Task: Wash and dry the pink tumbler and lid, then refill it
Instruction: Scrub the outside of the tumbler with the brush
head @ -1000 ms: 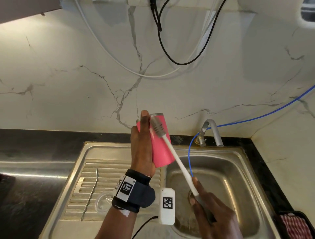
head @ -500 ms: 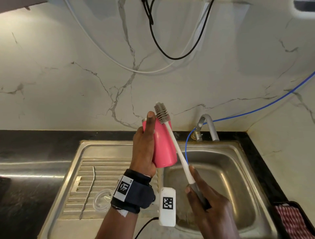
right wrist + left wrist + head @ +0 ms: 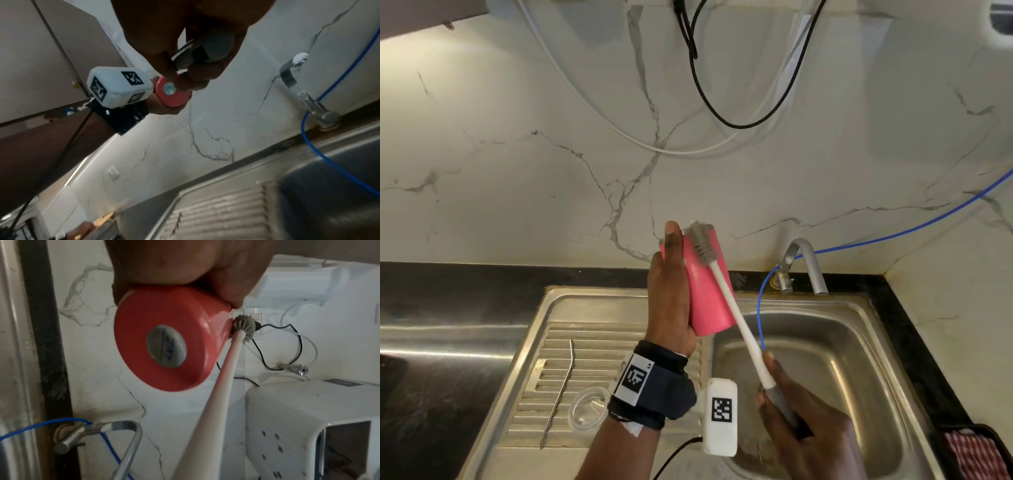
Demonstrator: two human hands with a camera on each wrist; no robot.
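Lowered, one brush [image 3: 726,294] in right grip [image 3: 803,425] scrubs one left-gripped [image 3: 669,291] tumbler [image 3: 705,291].

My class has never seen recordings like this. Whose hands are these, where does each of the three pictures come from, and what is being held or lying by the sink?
No machine here: a person wears three cameras. One sits on the head and looks down; one sits on each wrist and looks along the hand. The left hand grips the pink tumbler, seen from its base in the left wrist view. The right hand holds a bottle brush by its grey handle, bristles against the tumbler's outside near the top. On the sink's drainboard lie a bent metal straw and a clear lid.
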